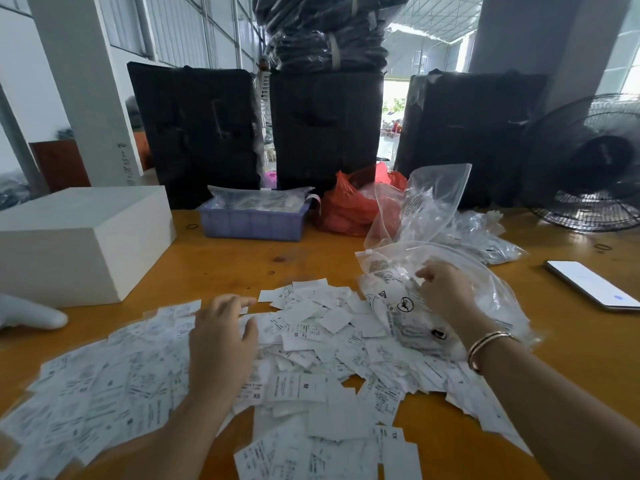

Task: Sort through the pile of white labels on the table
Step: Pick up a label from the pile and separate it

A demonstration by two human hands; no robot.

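Note:
A wide pile of white printed labels (311, 344) covers the near half of the orange table (228, 258). My left hand (221, 337) lies palm down on the middle of the pile, fingers stretched flat over the labels. My right hand (445, 289), with a bracelet at the wrist, rests on a clear plastic bag (398, 306) at the pile's right edge, fingers bent against the plastic. I cannot tell whether it grips the bag.
A white box (79, 244) stands at the left. Behind the pile are a blue tray (252, 225), a red bag (349, 206) and more clear bags (485, 237). A phone (592, 284) lies at the right, a fan (595, 161) beyond it. A gloved hand (27, 315) enters from the left.

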